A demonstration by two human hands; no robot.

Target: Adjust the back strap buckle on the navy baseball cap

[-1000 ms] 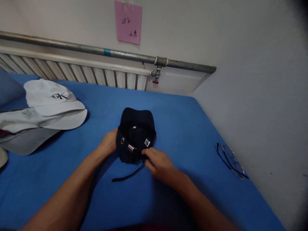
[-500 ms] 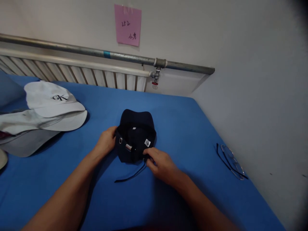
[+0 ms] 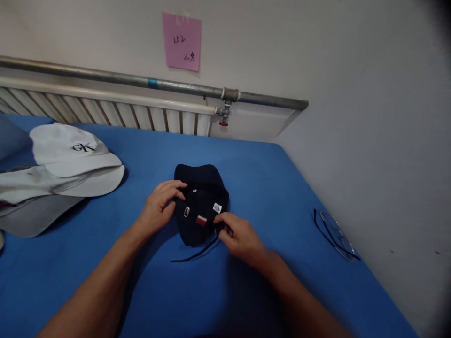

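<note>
Blue first: noting the bed sheet spreading under and all round the dark cap, the landmark here. Seeing a white radiator well behind the cap, against the wall. Finding a stack of white caps well to the cap's left, apart from it.

Watching the dark cap itself lying upside down on the sheet, opening facing up, between both wrists. Seeing the left hand clamping the cap's left rim, fingers curling over the edge and thumb pressing just beside the metal buckle. Seeing the right hand pinching shut on the cap's rear band at its right; not being able to tell whether the strap is also caught in that pinch. Keeping both hands apart from each other, one on each side of the opening.

Spotting glasses well to the right of the cap, near the sheet's edge. Tracing the loose strap trailing from the cap towards the body.

Judging the risks: tugging unevenly and twisting the band out of the buckle; letting the thin strap slip from the pinch; sweeping the right elbow outward and knocking the glasses off the edge.
</note>
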